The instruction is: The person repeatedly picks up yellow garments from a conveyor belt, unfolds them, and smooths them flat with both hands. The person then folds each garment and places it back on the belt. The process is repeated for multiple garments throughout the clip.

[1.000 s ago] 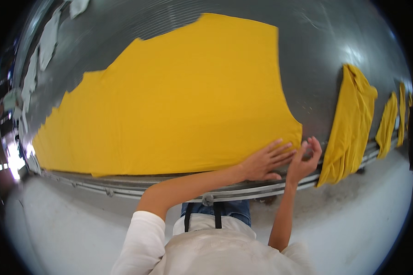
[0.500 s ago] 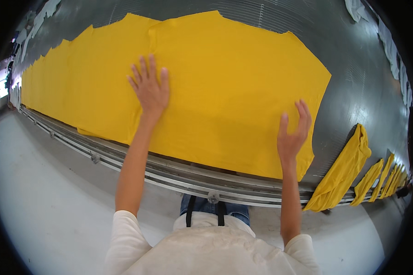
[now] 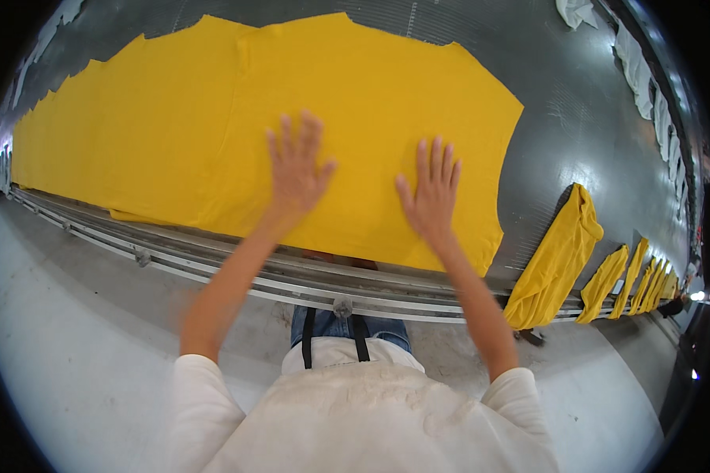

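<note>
Some yellow cloth (image 3: 363,130) directly beneath left hand (image 3: 296,177) and right hand (image 3: 433,193), both palm-down, unclenched

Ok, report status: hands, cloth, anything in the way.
Left hand, right hand: open, palms down over yellow cloth. Cloth mostly flat on dark table. No obstruction visible near either hand.

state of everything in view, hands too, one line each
left hand: open, fingers spread, slightly blurred, over the yellow cloth
right hand: open, fingers spread, over the same cloth
yellow cloth: spread out mostly flat
yellow bundle: gathered, draped over the near edge
white cloths: rumpled
table: partly covered
</note>
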`<state>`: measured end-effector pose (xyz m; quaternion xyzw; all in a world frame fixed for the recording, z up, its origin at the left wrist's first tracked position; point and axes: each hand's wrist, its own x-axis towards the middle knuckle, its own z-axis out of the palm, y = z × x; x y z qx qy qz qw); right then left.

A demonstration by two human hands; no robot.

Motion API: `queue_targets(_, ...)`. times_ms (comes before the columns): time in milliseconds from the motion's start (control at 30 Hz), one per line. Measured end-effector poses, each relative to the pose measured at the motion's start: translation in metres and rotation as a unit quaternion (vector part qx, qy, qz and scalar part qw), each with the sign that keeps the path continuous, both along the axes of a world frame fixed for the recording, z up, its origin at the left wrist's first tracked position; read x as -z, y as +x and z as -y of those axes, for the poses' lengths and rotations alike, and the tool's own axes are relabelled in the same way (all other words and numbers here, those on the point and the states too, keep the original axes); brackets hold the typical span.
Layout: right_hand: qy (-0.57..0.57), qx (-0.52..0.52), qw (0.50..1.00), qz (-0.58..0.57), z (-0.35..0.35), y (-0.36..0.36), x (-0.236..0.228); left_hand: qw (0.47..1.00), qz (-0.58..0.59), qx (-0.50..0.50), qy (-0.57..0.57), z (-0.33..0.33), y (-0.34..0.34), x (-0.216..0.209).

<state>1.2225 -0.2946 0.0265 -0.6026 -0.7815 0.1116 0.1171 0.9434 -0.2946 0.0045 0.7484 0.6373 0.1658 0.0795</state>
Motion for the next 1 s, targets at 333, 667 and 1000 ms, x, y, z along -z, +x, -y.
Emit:
queue_targets(333, -0.111, 0.072, 0.991, -0.022, 0.148, 0.032, -0.030, 0.959, 0.047, 0.262, -0.100, 0.090, 0.142, -0.030)
queue_targets(667, -0.099, 0.186, 0.960, -0.182, 0.155, 0.017, -0.062, 0.958, 0.008, 0.275, -0.078, 0.083, 0.118, -0.036)
queue_targets(1000, 0.045, 0.605, 0.754, -0.252, 0.344, 0.039, -0.072, 0.993, -0.070, 0.099, -0.013, 0.072, -0.006, -0.018)
